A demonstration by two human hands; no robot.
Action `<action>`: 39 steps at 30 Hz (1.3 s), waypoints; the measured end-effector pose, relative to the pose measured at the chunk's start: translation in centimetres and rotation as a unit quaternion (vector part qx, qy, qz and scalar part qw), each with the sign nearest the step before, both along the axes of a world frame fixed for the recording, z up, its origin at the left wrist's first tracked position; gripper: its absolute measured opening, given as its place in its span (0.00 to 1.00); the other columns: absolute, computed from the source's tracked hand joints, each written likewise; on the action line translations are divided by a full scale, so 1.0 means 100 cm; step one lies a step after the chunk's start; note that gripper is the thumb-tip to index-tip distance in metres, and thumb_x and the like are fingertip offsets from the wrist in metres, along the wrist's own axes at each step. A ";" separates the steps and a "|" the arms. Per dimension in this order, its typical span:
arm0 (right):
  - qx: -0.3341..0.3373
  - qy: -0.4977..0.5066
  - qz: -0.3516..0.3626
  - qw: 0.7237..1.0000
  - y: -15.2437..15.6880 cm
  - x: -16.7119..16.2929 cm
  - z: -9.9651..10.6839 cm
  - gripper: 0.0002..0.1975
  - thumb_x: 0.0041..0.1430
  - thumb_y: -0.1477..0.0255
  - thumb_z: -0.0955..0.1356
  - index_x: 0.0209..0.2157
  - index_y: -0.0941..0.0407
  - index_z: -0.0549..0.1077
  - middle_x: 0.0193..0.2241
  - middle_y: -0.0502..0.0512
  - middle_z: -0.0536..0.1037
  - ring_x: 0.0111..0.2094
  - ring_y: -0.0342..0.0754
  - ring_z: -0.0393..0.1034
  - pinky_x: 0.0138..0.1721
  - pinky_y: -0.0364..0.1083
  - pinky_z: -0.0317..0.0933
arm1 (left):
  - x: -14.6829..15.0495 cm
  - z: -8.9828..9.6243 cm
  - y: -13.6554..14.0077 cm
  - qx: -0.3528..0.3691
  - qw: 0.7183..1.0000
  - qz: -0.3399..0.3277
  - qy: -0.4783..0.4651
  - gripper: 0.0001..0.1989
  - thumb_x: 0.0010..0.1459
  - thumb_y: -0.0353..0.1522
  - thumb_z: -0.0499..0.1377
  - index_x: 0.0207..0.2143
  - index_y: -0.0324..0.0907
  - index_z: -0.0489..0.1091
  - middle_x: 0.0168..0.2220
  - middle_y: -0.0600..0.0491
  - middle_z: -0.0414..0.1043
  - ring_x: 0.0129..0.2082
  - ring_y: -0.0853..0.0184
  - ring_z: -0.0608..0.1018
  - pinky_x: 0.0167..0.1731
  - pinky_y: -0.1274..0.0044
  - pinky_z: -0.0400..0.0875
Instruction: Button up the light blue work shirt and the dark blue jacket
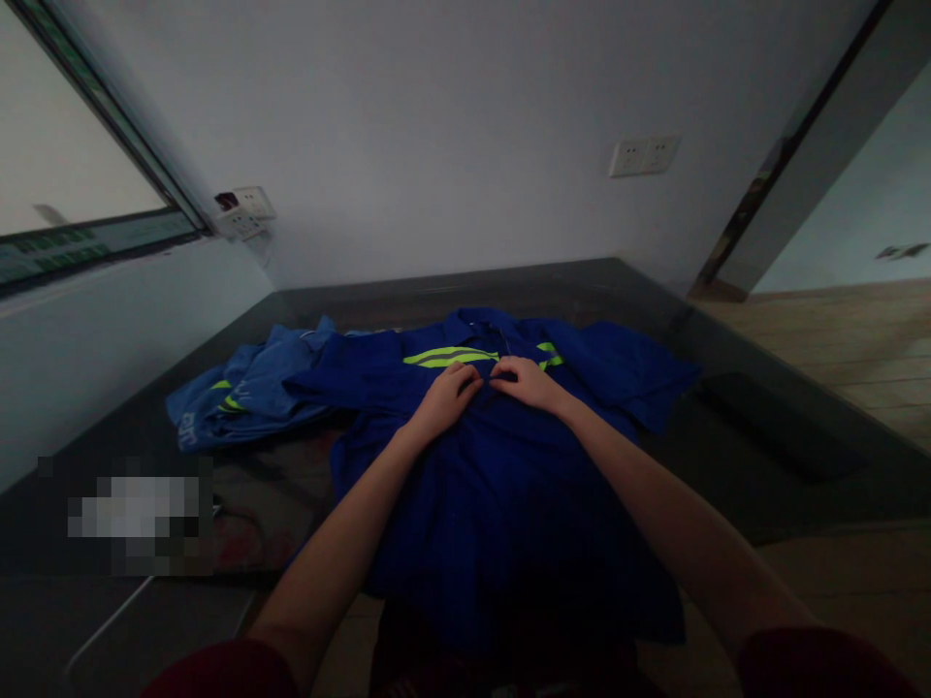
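A dark blue polo-style shirt with yellow-green chest stripes lies spread on the dark table, its collar at the far side and its hem hanging over the near edge. My left hand is on the shirt's front just below the stripes, thumb and fingers pinched at the cloth. Close to its right, my right hand pinches the shirt front the same way. A small gap separates the fingertips at the centre line. Whether a button or zip lies between them is too dark to tell.
A lighter blue garment with yellow-green marks lies crumpled at the left, partly under the shirt's sleeve. A dark flat object rests on the table at the right. A white cable runs at the lower left. Wall sockets are behind.
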State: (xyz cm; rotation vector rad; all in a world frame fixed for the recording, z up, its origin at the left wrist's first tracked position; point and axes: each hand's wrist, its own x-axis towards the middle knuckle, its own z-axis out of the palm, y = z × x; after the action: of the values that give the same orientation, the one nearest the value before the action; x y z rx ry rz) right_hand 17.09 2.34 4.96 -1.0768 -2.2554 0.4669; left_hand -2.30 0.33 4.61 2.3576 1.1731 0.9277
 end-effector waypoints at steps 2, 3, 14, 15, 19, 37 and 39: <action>0.009 0.008 -0.012 1.000 -0.002 -0.001 0.001 0.03 0.53 0.75 0.68 0.29 0.58 0.75 0.31 0.54 0.77 0.36 0.47 0.70 0.41 0.46 0.60 | 0.000 0.002 -0.002 -0.003 1.000 0.003 0.021 0.08 0.62 0.33 0.51 0.32 0.41 0.68 0.35 0.51 0.67 0.38 0.65 0.70 0.41 0.75 0.65; 0.013 0.012 -0.017 1.000 -0.002 -0.001 0.002 0.03 0.52 0.76 0.68 0.29 0.58 0.75 0.31 0.54 0.77 0.36 0.47 0.70 0.41 0.46 0.60 | 0.001 0.003 -0.003 -0.006 1.000 0.005 0.029 0.08 0.62 0.34 0.51 0.33 0.42 0.68 0.36 0.51 0.67 0.38 0.65 0.70 0.41 0.74 0.65; 0.048 0.025 -0.015 0.998 -0.002 -0.002 -0.003 0.02 0.52 0.76 0.67 0.29 0.58 0.72 0.30 0.54 0.76 0.34 0.48 0.69 0.39 0.45 0.60 | 0.002 0.001 -0.003 -0.009 0.999 0.030 0.039 0.07 0.61 0.32 0.51 0.34 0.42 0.67 0.38 0.51 0.70 0.39 0.64 0.72 0.42 0.74 0.67; 0.054 0.024 -0.011 0.998 -0.002 -0.002 -0.003 0.02 0.53 0.75 0.67 0.29 0.58 0.72 0.30 0.55 0.76 0.34 0.48 0.69 0.39 0.46 0.60 | 0.002 0.002 -0.004 -0.003 0.998 0.040 0.046 0.06 0.61 0.32 0.51 0.34 0.42 0.66 0.38 0.51 0.70 0.39 0.64 0.73 0.41 0.74 0.67; 0.076 0.004 -0.007 0.997 -0.006 -0.005 0.000 0.02 0.54 0.76 0.66 0.30 0.58 0.72 0.30 0.55 0.76 0.34 0.48 0.69 0.38 0.45 0.60 | 0.006 0.005 -0.012 0.039 0.992 0.092 0.082 0.06 0.62 0.32 0.50 0.34 0.43 0.66 0.39 0.50 0.70 0.39 0.63 0.73 0.38 0.75 0.67; 0.125 -0.133 -0.068 0.981 -0.023 -0.017 0.005 0.06 0.58 0.75 0.64 0.33 0.60 0.72 0.31 0.58 0.76 0.35 0.50 0.68 0.40 0.46 0.55 | 0.001 -0.006 -0.002 0.030 1.000 0.005 0.006 0.06 0.61 0.30 0.51 0.33 0.41 0.67 0.35 0.51 0.70 0.36 0.65 0.72 0.39 0.74 0.67; 0.127 -0.130 -0.066 0.981 -0.024 -0.017 0.005 0.06 0.58 0.75 0.64 0.33 0.60 0.72 0.31 0.58 0.76 0.35 0.50 0.67 0.40 0.46 0.55 | 0.000 -0.006 0.000 0.026 1.000 0.001 -0.014 0.05 0.60 0.29 0.52 0.32 0.40 0.67 0.34 0.51 0.70 0.35 0.65 0.72 0.38 0.75 0.67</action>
State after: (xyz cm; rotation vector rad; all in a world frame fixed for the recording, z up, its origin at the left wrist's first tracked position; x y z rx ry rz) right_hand 15.37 -0.02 5.51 -1.1983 -2.3666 -0.0214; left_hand -2.25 0.29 4.05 2.3769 1.1539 0.9987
